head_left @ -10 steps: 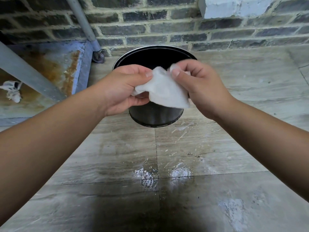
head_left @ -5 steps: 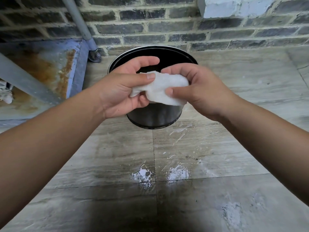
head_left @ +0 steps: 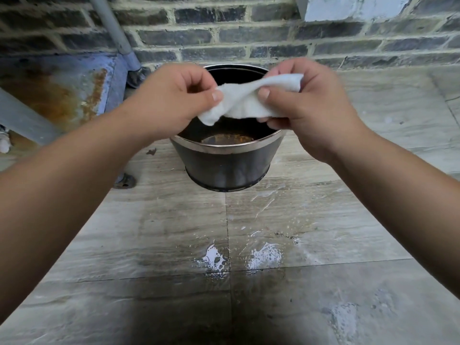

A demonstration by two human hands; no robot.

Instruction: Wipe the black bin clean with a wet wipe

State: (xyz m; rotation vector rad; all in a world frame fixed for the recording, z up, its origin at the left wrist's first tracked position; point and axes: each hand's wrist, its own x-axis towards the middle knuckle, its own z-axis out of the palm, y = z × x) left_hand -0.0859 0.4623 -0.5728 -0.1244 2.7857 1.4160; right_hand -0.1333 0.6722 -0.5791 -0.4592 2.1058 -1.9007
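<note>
A round black bin (head_left: pixel 227 168) with a shiny metal rim stands upright on the tiled floor near the brick wall; its inside bottom looks brownish and wet. Above its opening I hold a white wet wipe (head_left: pixel 245 103) stretched between both hands. My left hand (head_left: pixel 174 100) pinches the wipe's left end between thumb and fingers. My right hand (head_left: pixel 306 103) grips the right end. The hands cover most of the bin's opening and far rim.
Wet, soapy patches (head_left: pixel 263 255) lie on the grey floor tiles in front of the bin. A rusty blue metal plate (head_left: pixel 67 93) with a grey pipe (head_left: pixel 114 33) stands at the left. The dark brick wall (head_left: pixel 249 38) runs close behind the bin.
My hands have moved apart and pulled the bunched wipe out into a longer strip. The view has tilted, so the bin's inside and near rim show more.
</note>
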